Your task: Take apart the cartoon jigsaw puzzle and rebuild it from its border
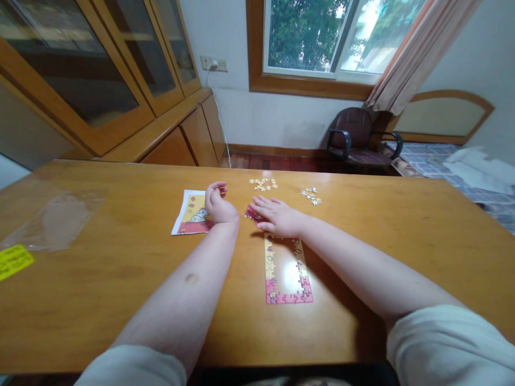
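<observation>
My right hand (279, 215) lies palm down with its fingers stretched out, over the edge of a small pile of red puzzle pieces (251, 213). Below it is a puzzle frame (287, 298) of joined border pieces, yellow toward the top and pink at the bottom; bare table shows inside it, and my hand and wrist cover part of its top edge. My left hand (219, 203) is raised on its side with loosely curled, parted fingers and nothing visible in it. It covers the right part of a printed picture sheet (191, 214) showing a white cartoon figure.
Loose yellow puzzle pieces (263, 185) lie behind the red pile, with pale pieces (311, 196) to their right. A clear plastic bag (64, 220) and a yellow label (16, 261) are at the left of the wooden table (132, 257). Beyond stands an office chair (354, 136).
</observation>
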Tool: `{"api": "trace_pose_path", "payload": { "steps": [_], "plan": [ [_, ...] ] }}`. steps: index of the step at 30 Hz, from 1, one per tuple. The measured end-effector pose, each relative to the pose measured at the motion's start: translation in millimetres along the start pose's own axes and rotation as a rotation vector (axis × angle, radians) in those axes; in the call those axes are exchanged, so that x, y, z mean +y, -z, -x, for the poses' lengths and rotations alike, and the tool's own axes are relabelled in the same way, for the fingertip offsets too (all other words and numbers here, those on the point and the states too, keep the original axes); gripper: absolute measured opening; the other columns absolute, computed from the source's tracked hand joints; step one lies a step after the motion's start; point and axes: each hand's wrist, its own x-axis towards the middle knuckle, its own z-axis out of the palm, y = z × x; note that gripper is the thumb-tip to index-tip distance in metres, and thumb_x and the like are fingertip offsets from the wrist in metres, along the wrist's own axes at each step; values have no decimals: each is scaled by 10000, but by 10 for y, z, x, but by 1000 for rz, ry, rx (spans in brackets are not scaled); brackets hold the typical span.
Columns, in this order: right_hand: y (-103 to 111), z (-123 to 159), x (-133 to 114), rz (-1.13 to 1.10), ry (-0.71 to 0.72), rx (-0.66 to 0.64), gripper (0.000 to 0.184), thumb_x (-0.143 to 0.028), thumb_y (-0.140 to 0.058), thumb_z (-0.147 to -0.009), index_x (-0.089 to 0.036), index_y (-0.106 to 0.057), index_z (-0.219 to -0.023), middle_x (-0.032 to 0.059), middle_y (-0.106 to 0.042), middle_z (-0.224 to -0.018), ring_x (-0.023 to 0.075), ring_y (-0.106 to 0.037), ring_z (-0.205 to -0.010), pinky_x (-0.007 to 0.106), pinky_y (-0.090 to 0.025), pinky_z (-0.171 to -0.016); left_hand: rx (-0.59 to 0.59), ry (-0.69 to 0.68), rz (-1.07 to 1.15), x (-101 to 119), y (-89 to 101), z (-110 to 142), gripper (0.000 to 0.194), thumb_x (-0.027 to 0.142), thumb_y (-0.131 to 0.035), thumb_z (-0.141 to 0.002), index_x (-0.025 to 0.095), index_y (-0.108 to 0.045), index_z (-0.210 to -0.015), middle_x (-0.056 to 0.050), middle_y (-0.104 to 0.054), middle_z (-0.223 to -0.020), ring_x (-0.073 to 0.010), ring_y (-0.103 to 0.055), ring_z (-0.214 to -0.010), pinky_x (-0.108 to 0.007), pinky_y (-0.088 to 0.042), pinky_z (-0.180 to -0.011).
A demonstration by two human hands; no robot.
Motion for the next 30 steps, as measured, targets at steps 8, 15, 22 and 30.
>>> {"api": "trace_pose_path", "payload": {
  "steps": [8,15,22,30],
  "plan": [
    [-203,-354,-198,-8,27,-131,854,-683,-325,-909,-100,-232,-1527,175,-130,-1578,316,-106,-1465,522,-121,-1182,41,82,68,-37,-1,-36,216,212,-375,-788,180,-577,-720,0,-576,-723,-100,-515,-612,-214,-380,-588],
    [-124,-79,242,15,-76,-44,767,-629,-342,-931,-161,-246,-1531,118,-174,-1579,267,-164,-1461,460,-168,-1191,1,108,76,-51,-36,-28,201,214,-373,-785,186,-552,-696,8,-547,-687,-95,-486,-570,-209,-358,-550],
    [-34,267,551,-155,-122,-20,591,-518,-265,-985,-244,-310,-1506,46,-260,-1562,218,-199,-1456,498,-159,-1187,-52,137,72,-13,-55,-11,193,212,-379,-772,182,-546,-679,1,-563,-695,-91,-483,-565,-207,-358,-541],
    [-31,193,540,-472,-235,183,556,-490,-225,-998,-221,-619,-1283,65,-583,-1354,202,-519,-1275,410,-355,-1112,-85,159,77,-58,-47,-38,181,216,-383,-767,179,-530,-669,-2,-557,-679,-87,-466,-539,-201,-334,-509]
  ]
}}
